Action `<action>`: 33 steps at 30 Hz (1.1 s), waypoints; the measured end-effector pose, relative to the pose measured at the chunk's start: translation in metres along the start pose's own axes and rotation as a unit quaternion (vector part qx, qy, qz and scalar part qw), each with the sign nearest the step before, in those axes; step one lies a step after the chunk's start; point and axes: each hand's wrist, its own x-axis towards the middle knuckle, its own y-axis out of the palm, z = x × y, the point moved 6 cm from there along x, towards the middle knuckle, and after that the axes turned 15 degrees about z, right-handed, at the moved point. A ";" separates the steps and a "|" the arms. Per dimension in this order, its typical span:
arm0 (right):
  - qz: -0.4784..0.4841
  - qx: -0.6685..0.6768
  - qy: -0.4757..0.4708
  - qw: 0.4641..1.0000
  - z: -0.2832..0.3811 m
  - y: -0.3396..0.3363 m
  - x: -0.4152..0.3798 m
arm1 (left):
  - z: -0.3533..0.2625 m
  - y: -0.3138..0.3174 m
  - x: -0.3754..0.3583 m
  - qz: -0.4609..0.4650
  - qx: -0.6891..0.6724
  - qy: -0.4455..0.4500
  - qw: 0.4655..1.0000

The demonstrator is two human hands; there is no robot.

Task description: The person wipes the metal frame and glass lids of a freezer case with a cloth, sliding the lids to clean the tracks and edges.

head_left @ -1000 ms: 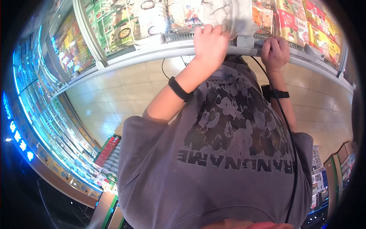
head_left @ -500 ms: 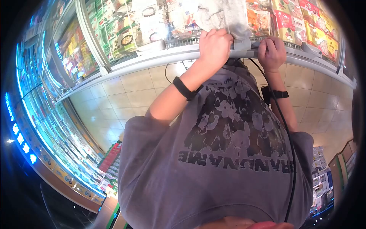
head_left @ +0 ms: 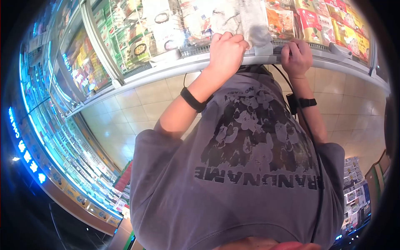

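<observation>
My left hand (head_left: 227,54) is closed at the front rim of a glass-topped display freezer. A crumpled grey-white cloth (head_left: 256,31) lies against its fingers and spreads over the glass beyond; the fingers appear closed on its edge. To the right, my right hand (head_left: 296,58) is curled with bent knuckles over the freezer's grey front rail (head_left: 321,58). What lies under its fingers is hidden. Both wrists carry black bands.
Packaged foods (head_left: 314,25) fill the freezer under the glass. Grey handles (head_left: 166,57) sit along its rim. A black cable (head_left: 306,112) runs down my front. Lit shelves (head_left: 62,141) stand at the left, above a tiled floor (head_left: 125,104).
My left hand has shifted slightly left along the rim, and the cloth's near edge has moved with it. The right hand stays at the rail.
</observation>
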 end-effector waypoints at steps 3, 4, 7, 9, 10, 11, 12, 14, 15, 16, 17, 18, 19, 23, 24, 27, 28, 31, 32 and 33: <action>0.002 0.000 -0.007 1.000 0.000 -0.001 0.000 | -0.008 0.002 0.007 -0.024 -0.024 0.016 0.999; 0.003 0.003 -0.012 1.000 0.000 -0.001 0.000 | -0.010 0.002 0.008 -0.034 -0.020 0.014 0.999; 0.012 -0.001 -0.003 1.000 -0.002 0.002 -0.001 | -0.008 0.005 0.006 -0.100 -0.044 0.008 0.994; 0.007 0.000 -0.002 1.000 -0.002 0.003 0.000 | -0.004 0.006 0.017 -0.123 -0.045 0.005 0.991; 0.005 0.002 -0.006 1.000 -0.002 0.002 -0.001 | -0.003 0.006 0.019 -0.147 -0.047 -0.002 0.988; 0.008 0.000 -0.007 1.000 -0.002 0.001 -0.003 | -0.002 0.007 0.019 -0.148 -0.050 -0.004 0.988; 0.006 -0.004 -0.009 1.000 -0.002 0.001 -0.003 | 0.000 0.008 0.019 -0.134 -0.063 0.000 0.989; 0.002 -0.003 -0.018 1.000 0.000 0.002 0.000 | 0.003 0.007 0.017 -0.125 -0.072 -0.002 0.990; 0.006 0.002 -0.012 1.000 0.001 0.001 0.001 | 0.000 0.007 0.016 -0.110 -0.066 0.007 0.992; 0.011 0.006 -0.007 1.000 0.001 0.000 0.001 | -0.003 0.007 0.014 -0.096 -0.060 0.015 0.993; 0.008 0.011 -0.017 1.000 0.001 0.000 0.000 | -0.005 0.007 0.012 -0.089 -0.077 0.025 0.993; 0.014 0.006 -0.011 1.000 -0.001 0.002 -0.001 | -0.005 0.005 0.010 -0.097 -0.072 0.020 0.993; 0.019 0.000 -0.006 1.000 -0.002 0.003 -0.001 | -0.005 0.004 0.009 -0.090 -0.076 0.018 0.993; 0.018 0.010 -0.009 1.000 0.003 0.000 0.002 | -0.005 0.001 0.012 -0.047 -0.039 0.022 0.998; 0.018 0.008 -0.021 1.000 0.004 0.000 0.000 | -0.005 0.001 0.012 -0.028 -0.023 0.030 0.999; 0.022 -0.007 -0.005 1.000 0.002 0.002 0.000 | -0.002 -0.003 0.004 -0.018 -0.046 0.022 0.999; 0.019 -0.005 -0.010 1.000 0.001 0.003 0.001 | -0.002 -0.001 0.006 -0.023 -0.043 0.019 0.999; 0.018 0.005 -0.021 1.000 0.003 0.001 -0.001 | -0.008 0.007 0.008 -0.052 -0.090 0.000 0.995; 0.018 0.006 -0.022 1.000 0.003 0.001 0.000 | -0.006 0.007 0.009 -0.080 -0.120 -0.024 0.989; 0.018 0.001 -0.018 1.000 0.003 0.001 0.001 | -0.003 0.007 0.009 -0.106 -0.150 -0.048 0.982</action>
